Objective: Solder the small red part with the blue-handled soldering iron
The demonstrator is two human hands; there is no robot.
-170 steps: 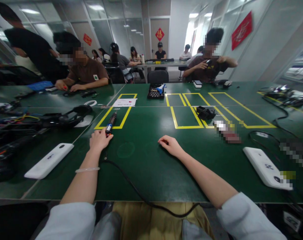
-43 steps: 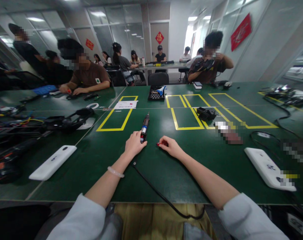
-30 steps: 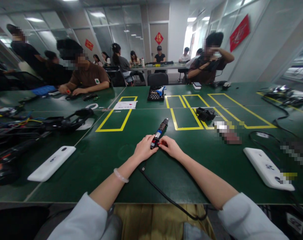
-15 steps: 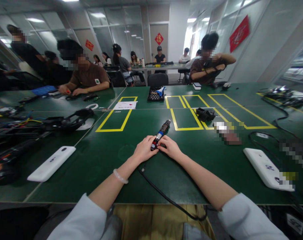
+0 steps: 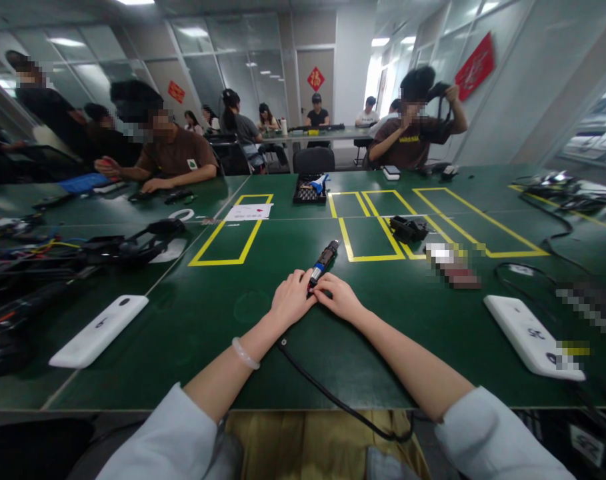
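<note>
A slim black device (image 5: 327,257) with a blue and silver barrel lies slantwise on the green table, its narrow tip pointing away from me. My left hand (image 5: 293,297) is curled round its near end from the left. From the other side, my right hand (image 5: 341,297) presses its fingers on the same end, where a bit of red shows. The fingertips of both hands meet there, and they hide most of that near end. A black cable (image 5: 327,388) with a round eyelet runs from below my left wrist over the table edge.
White numbered cases lie at left (image 5: 101,331) and right (image 5: 533,337). Black frames with wires (image 5: 133,243) crowd the left side. Beyond are yellow tape outlines (image 5: 374,257), a black part (image 5: 409,229) and a tool box (image 5: 310,190). Co-workers sit across the table.
My hands have closed in slightly over the device's near end, covering more of it. Across the table, a co-worker at right has raised a dark strap-like thing beside the head. The view shifted slightly.
</note>
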